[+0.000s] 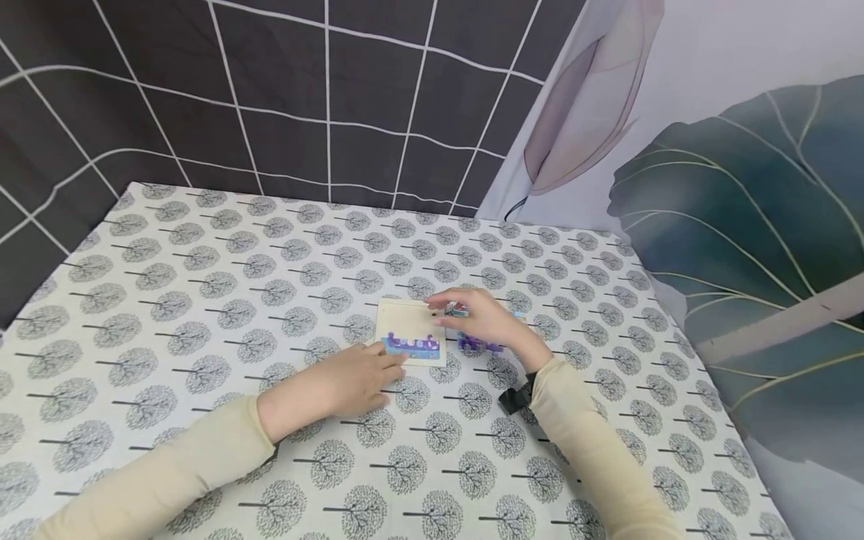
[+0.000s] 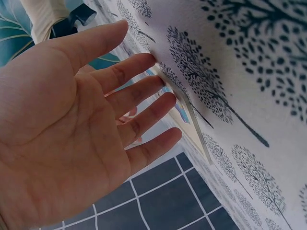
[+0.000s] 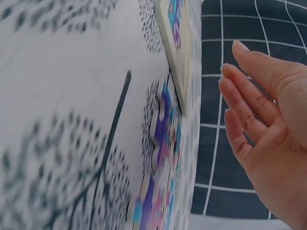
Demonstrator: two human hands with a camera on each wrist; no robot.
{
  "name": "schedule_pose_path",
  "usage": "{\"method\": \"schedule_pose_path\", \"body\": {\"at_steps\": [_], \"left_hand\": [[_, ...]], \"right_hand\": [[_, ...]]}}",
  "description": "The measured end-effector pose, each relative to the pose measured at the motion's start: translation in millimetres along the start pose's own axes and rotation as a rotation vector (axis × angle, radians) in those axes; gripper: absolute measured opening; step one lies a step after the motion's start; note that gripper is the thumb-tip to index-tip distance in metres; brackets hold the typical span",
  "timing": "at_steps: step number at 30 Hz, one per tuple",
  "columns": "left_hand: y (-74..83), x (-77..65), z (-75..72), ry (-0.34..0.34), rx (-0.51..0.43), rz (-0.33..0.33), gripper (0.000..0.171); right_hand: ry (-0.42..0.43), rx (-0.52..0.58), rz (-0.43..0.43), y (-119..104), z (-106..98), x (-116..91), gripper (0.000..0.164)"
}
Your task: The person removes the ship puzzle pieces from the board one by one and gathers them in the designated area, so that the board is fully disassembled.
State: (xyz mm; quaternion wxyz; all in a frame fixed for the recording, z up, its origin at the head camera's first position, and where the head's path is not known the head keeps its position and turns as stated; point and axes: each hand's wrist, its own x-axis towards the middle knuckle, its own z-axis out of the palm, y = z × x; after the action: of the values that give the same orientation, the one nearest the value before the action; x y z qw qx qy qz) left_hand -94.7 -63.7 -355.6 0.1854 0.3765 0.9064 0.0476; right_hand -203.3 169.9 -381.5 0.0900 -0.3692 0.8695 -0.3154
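Observation:
In the head view a flat cream puzzle board (image 1: 398, 313) lies on the table, with purple and blue puzzle pieces (image 1: 412, 346) fitted along its near side. My left hand (image 1: 364, 377) is at the board's near left corner, fingertips over its edge. The left wrist view shows that palm with fingers extended against the board (image 2: 195, 132). My right hand (image 1: 478, 315) hovers over the board's right side, fingers bent loosely. Its palm looks bare in the right wrist view. Loose puzzle pieces (image 3: 160, 124) lie beside the board, partly hidden under the right hand in the head view.
A white cloth with grey tree prints (image 1: 223, 330) covers the table. Behind it hangs a dark curtain with white grid lines (image 1: 270, 97). To the right is a pale drape with large leaf prints (image 1: 742, 225). A black strap (image 1: 518, 397) circles the right wrist.

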Motion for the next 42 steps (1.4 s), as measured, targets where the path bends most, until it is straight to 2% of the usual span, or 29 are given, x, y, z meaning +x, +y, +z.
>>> {"method": "schedule_pose_path", "body": {"at_steps": [4, 9, 18, 23, 26, 30, 35, 42], "left_hand": [[-0.3, 1.9, 1.0, -0.005, 0.008, -0.003, 0.049], [-0.8, 3.5, 0.6, 0.002, 0.027, 0.002, 0.05], [-0.1, 3.7, -0.3, -0.01, 0.053, 0.015, 0.052], [-0.6, 2.6, 0.0, -0.007, 0.063, 0.021, 0.052], [-1.3, 1.6, -0.3, 0.0, 0.062, 0.023, 0.052], [-2.8, 1.1, 1.0, -0.001, 0.057, 0.018, 0.052], [-4.6, 1.6, 3.1, 0.002, 0.061, 0.017, 0.052], [-6.4, 3.8, 5.0, 0.006, 0.035, 0.021, 0.051]], "right_hand": [[-0.025, 0.028, -0.03, -4, 4, 8, 0.038], [-0.102, 0.079, -0.045, -8, 11, 19, 0.039], [-0.248, 0.126, 0.04, -15, 18, 34, 0.048], [-0.334, 0.176, 0.018, -19, 21, 43, 0.055], [-0.358, 0.149, 0.01, -22, 23, 46, 0.054], [-0.371, 0.056, 0.014, -27, 29, 51, 0.05], [-0.364, -0.028, 0.069, -34, 37, 55, 0.043], [-0.369, -0.08, 0.133, -41, 42, 55, 0.034]]}}
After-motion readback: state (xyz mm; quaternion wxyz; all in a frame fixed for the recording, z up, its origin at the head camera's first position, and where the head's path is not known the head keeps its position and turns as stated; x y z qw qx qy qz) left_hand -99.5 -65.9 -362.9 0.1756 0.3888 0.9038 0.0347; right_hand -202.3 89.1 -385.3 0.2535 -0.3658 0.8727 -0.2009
